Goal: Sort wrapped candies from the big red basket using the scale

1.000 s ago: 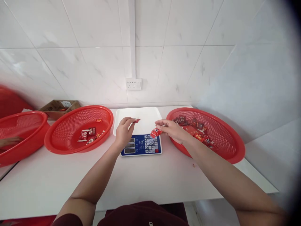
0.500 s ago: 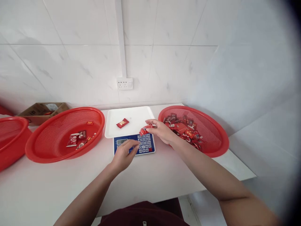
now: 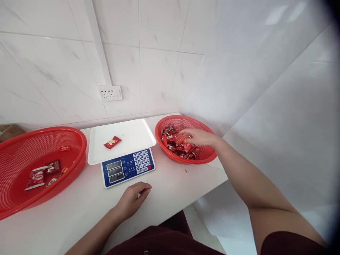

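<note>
My right hand point(image 3: 195, 137) reaches into the right red basket point(image 3: 208, 158), with its fingers at the pile of red wrapped packets point(image 3: 180, 147); the fingertips are blurred, so its grip is unclear. My left hand point(image 3: 135, 198) hangs over the white table in front of the scale, fingers curled together in a pinch, and whatever may be between them is too small to make out. One red packet point(image 3: 112, 142) lies on the white tray point(image 3: 132, 132) of the blue scale point(image 3: 129, 163), whose displays are lit.
A large red basket point(image 3: 79, 152) with several packets stands at the left, partly out of view. Behind it is a cardboard box point(image 3: 12, 132). A tiny scrap point(image 3: 186, 171) lies on the table point(image 3: 170, 184) near its front edge. A socket point(image 3: 111, 93) is on the wall.
The view has turned right. My right hand has moved from the scale into the right basket. My left hand has drawn back from the keypad towards the table's front edge.
</note>
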Demonstrator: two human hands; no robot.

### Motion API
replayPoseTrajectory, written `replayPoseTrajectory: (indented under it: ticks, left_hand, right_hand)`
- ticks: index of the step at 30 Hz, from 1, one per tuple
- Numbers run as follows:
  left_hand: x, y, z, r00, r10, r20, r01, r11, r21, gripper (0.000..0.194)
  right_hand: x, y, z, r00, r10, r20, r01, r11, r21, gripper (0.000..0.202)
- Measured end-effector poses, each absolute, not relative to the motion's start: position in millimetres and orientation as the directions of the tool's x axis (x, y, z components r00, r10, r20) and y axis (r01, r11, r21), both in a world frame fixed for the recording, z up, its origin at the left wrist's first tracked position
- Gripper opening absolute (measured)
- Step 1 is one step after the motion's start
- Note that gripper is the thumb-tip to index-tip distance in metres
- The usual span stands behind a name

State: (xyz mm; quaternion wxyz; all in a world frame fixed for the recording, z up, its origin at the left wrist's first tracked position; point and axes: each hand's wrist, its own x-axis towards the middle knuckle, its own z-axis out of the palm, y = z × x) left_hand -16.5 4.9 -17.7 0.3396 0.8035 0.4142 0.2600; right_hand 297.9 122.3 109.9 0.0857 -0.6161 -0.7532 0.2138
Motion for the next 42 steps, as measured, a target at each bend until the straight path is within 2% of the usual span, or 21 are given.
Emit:
replayPoseTrajectory:
  ticks: [2,4,8,11,15,20,24,29,32,34,36,42]
  left_hand:
    - [-13.1,4.3,-23.5,0.526,0.845,0.1,0.473,-0.388,0.791,0.021]
    - [-10.5,3.3,-30.4,0.541,0.839,0.055,0.465,-0.353,0.812,0.022]
    - [-9.1,3.2,-40.6,0.559,0.829,-0.016,0.475,-0.304,0.826,0.023]
    - [-10.4,5.0,-42.5,0.529,0.847,-0.06,0.471,-0.234,0.85,0.023]
    - [-12.1,7.2,-43.6,0.515,0.853,-0.091,0.433,-0.167,0.886,0.022]
    - [-12.8,9.3,-47.2,0.516,0.85,-0.108,0.426,-0.146,0.893,0.023]
    - [-13.5,10.6,-49.9,0.518,0.849,-0.101,0.422,-0.151,0.894,0.024]
    - [-15.1,9.3,-50.2,0.518,0.851,-0.092,0.409,-0.151,0.9,0.024]
    - [-16.3,8.1,-49.9,0.519,0.851,-0.078,0.387,-0.153,0.909,0.023]
    - [-17.2,7.7,-50.0,0.521,0.85,-0.074,0.383,-0.156,0.91,0.023]
    - [-18.1,7.8,-50.5,0.523,0.849,-0.072,0.387,-0.161,0.908,0.022]
    - [-18.5,8.9,-48.9,0.534,0.841,-0.091,0.387,-0.147,0.91,0.023]
  right_hand:
    - [307.2,130.9,98.0,-0.209,0.954,-0.216,0.944,0.139,-0.301,0.043]
    - [303.5,139.1,82.1,-0.183,0.96,-0.214,0.961,0.128,-0.245,0.049]
    - [281.5,152.9,51.1,-0.089,0.978,-0.187,0.978,0.051,-0.2,0.074]
    - [276.8,161.2,42.1,-0.019,0.986,-0.164,0.98,-0.014,-0.198,0.072]
    - [294.1,170.5,57.6,0.047,0.993,-0.111,0.953,-0.078,-0.294,0.052]
    - [307.6,174.5,91.4,0.045,0.999,-0.004,0.831,-0.04,-0.555,0.028]
    - [285.3,174.9,104.9,0.0,0.999,0.038,0.656,0.029,-0.755,0.025]
    - [227.2,181.4,111.2,-0.133,0.991,0.018,0.475,0.079,-0.876,0.022]
    - [193.6,186.4,117.0,-0.197,0.98,0.03,0.36,0.101,-0.928,0.038]
    - [180.3,187.4,119.6,-0.209,0.978,0.019,0.305,0.084,-0.949,0.054]
    - [177.5,185.2,118.7,-0.21,0.978,-0.003,0.338,0.07,-0.939,0.063]
    - [226.6,163.3,104.8,-0.259,0.966,-0.004,0.665,0.175,-0.726,0.054]
